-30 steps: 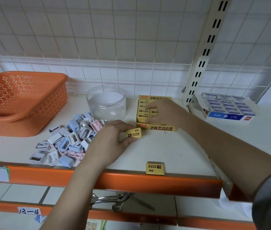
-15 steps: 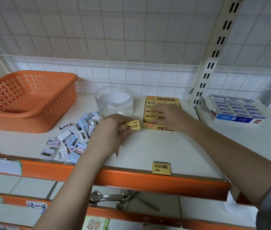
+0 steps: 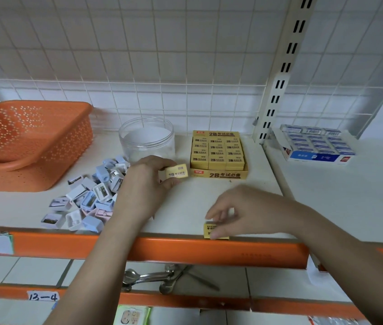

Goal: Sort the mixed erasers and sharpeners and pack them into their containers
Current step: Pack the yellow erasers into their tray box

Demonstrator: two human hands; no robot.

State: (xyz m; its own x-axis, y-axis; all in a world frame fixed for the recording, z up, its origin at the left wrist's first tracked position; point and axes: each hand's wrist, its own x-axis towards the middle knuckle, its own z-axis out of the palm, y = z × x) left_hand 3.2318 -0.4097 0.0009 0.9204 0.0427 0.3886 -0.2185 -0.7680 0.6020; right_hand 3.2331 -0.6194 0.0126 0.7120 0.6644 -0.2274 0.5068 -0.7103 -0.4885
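A yellow 2B eraser (image 3: 177, 171) is pinched by the left hand (image 3: 147, 184) just beside the yellow eraser box (image 3: 218, 154) — a second eraser (image 3: 211, 231), at the shelf (image 3: 244, 198) front edge, is pinched by the right hand (image 3: 244, 211). Pastel sharpeners (image 3: 87, 198) are heaped left, before a clear jar (image 3: 147, 138) and an orange basket (image 3: 31, 141).

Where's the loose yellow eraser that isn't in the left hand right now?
In the head view it lies at the front edge of the shelf, right of centre, under the right hand, whose fingertips pinch the yellow eraser just above the orange shelf rail.
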